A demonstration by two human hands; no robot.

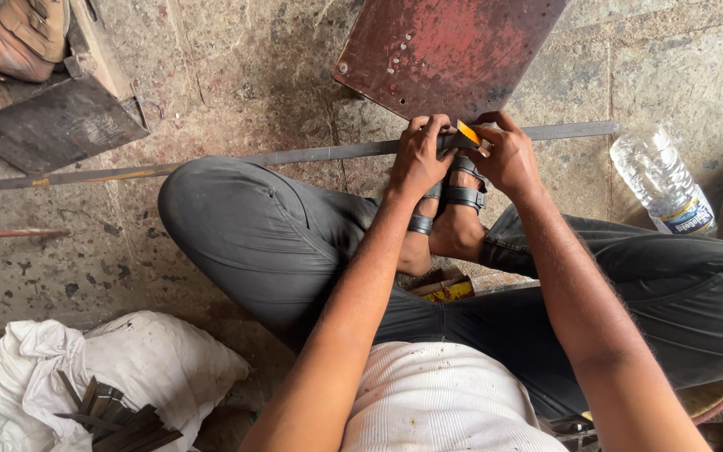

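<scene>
The left hand (418, 159) and the right hand (508, 155) both grasp a long flat metal bar (311, 155), which lies on the stone floor (236, 75) and runs from the left edge almost to the right edge. The hands meet on the bar just above the person's sandalled foot (453, 209), with a small yellow piece (469, 134) between the fingers; what it is I cannot tell. The bar is thin, grey and dull, with rusty marks at its left part. A rusty red metal plate (445, 50) lies behind the hands, touching the bar. A plastic water bottle (663, 180) lies near the right edge.
</scene>
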